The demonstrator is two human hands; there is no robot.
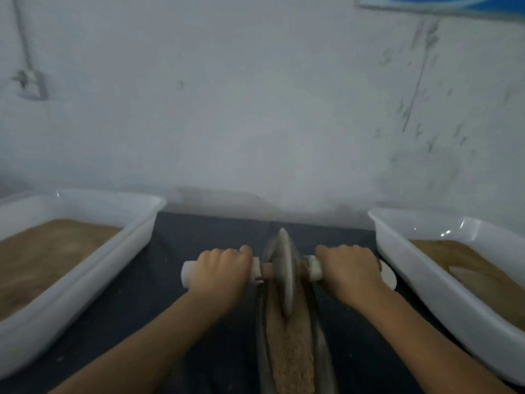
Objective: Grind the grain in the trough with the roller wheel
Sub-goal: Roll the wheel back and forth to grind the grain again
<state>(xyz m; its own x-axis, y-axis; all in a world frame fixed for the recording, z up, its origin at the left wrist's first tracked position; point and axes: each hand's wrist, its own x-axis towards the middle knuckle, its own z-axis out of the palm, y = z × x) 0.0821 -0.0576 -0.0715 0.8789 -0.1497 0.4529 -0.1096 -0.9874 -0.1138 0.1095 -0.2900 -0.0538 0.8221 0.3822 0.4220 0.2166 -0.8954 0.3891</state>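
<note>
My left hand and right hand grip the wheel handles over the grain in the trough, between two tubs of brown meal.

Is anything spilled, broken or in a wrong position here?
Nothing stands out. The roller wheel stands upright in the trough, both hands grip its handles, and the grain lies inside the trough. The two white tubs hold their brown contents. The picture is blurred, so small spills would not show.
</note>
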